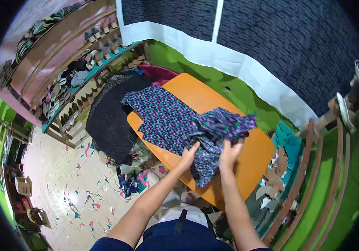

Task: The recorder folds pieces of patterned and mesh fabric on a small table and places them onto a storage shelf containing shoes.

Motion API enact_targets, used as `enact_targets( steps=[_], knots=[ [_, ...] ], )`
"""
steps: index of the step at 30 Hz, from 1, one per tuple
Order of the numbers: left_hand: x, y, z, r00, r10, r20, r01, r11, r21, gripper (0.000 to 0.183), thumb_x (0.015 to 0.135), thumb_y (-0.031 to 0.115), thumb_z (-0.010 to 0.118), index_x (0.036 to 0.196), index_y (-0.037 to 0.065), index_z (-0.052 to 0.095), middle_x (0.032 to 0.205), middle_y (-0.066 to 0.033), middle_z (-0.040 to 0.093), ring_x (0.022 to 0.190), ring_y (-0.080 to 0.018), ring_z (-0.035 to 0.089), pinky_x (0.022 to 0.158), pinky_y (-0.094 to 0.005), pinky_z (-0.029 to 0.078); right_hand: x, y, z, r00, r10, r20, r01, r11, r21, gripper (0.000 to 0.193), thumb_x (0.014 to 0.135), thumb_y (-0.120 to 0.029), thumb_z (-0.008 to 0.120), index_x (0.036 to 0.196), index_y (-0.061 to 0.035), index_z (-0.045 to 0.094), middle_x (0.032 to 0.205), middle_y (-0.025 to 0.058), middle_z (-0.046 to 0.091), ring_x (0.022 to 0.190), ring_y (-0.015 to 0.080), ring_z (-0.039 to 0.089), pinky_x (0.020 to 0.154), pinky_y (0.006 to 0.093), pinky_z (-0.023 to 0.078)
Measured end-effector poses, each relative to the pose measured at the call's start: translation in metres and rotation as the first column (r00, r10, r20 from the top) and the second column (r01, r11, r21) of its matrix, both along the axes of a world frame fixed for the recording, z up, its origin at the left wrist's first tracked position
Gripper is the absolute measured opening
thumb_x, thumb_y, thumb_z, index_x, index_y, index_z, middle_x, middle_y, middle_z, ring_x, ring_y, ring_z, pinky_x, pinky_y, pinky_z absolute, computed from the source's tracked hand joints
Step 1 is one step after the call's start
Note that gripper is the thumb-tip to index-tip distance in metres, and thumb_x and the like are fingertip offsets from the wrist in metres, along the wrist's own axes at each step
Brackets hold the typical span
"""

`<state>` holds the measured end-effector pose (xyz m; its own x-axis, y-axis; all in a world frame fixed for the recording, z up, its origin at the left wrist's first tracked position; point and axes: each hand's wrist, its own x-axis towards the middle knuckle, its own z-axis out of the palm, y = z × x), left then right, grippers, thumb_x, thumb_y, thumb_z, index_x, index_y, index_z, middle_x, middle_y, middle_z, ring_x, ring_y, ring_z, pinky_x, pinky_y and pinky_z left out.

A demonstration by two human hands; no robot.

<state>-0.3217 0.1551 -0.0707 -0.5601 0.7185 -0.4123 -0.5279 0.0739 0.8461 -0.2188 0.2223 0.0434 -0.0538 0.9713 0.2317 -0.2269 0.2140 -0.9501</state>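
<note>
The left hand (190,154) and right hand (229,155) each hold bunched folds of a dark floral fabric with purple and green spots (162,113); its flat part stretches beyond the left hand over an orange rounded tabletop (254,154). Far left of the hands, a teal-boarded wooden shelf rack (128,48) holds foot-shaped shoe forms and cloth pieces; a small pale cardboard box's (23,186) contents are indistinct.

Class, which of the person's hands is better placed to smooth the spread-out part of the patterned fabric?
Probably the left hand: it is nearer the spread-out part. The right hand is farther right, with bunched fabric in between. Both appear to grip it.
</note>
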Motion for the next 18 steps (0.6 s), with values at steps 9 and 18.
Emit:
enact_targets(
  steps=[9,18],
  knots=[
    [-0.188,0.018,0.008,0.795,0.303,-0.525,-0.393,0.917,-0.066,0.053,0.093,0.033,0.035,0.126,-0.008,0.031,0.128,-0.0276,0.035,0.119,-0.0375,0.035,0.099,-0.0391,0.028,-0.186,0.036,-0.014,0.523,0.681,0.512,-0.823,0.56,0.096,0.046,0.087,-0.011,0.049,0.129,0.0009,0.037,0.134,0.0175,0.038,0.127,0.0254,0.033,0.104,0.0321,0.024],
    [-0.19,0.039,0.002,0.691,0.185,-0.699,-0.491,0.83,-0.266,0.078,0.076,0.024,0.064,0.131,-0.007,0.018,0.117,-0.0361,0.042,0.112,-0.042,0.043,0.097,-0.0398,0.032,-0.116,0.134,-0.108,0.438,-0.001,0.899,-0.395,0.898,0.193,0.038,0.083,-0.02,0.052,0.115,-0.0012,0.05,0.116,0.0194,0.05,0.107,0.0351,0.047,0.095,0.0445,0.032]
  ],
)
